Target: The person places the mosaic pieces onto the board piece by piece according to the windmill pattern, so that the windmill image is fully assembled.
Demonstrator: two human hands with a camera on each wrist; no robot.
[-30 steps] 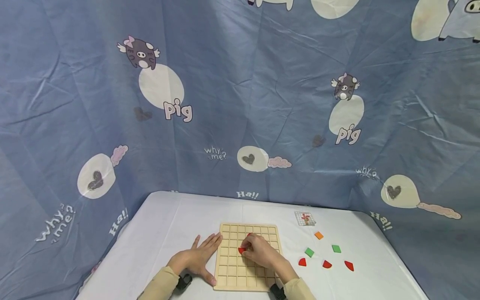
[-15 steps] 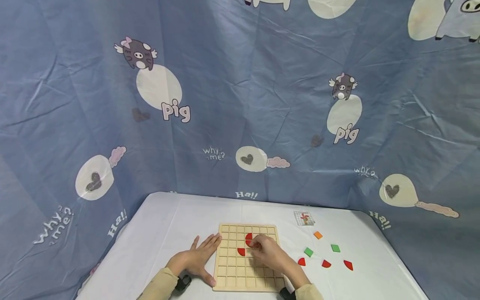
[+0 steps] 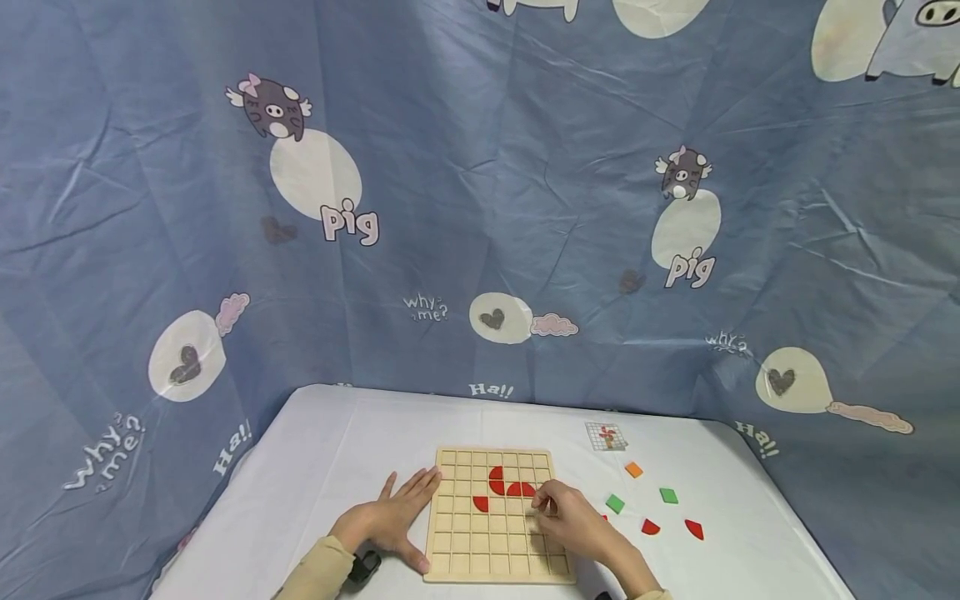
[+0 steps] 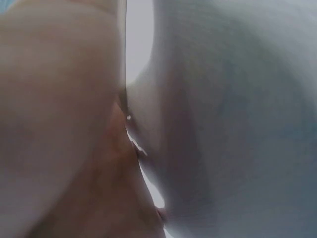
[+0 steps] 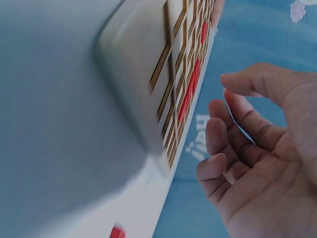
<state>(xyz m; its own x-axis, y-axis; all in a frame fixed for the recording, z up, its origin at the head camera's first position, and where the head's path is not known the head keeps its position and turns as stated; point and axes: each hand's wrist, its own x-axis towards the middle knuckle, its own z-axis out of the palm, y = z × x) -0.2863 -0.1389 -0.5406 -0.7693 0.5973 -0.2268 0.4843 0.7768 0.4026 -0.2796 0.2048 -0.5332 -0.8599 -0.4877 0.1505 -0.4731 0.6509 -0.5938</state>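
Observation:
A wooden grid board lies on the white table. Several red quarter-circle pieces sit in its squares, one apart on the left and a row of two near the right hand. My left hand lies spread beside the board, with fingertips and thumb at its left edge. Over the board's right side hovers my right hand. In the right wrist view the right hand's fingers are loosely curled, with nothing between them and the thumb. The left wrist view shows only blurred skin and cloth.
Right of the board lie red quarter-circles, one partly behind the right hand, two green pieces and an orange square. A pattern card is farther back. A blue printed curtain surrounds the table's back and sides.
My right hand has moved right across the board, away from the red pieces, uncovering a row of two that it hid. The left hand stays by the board's left edge.

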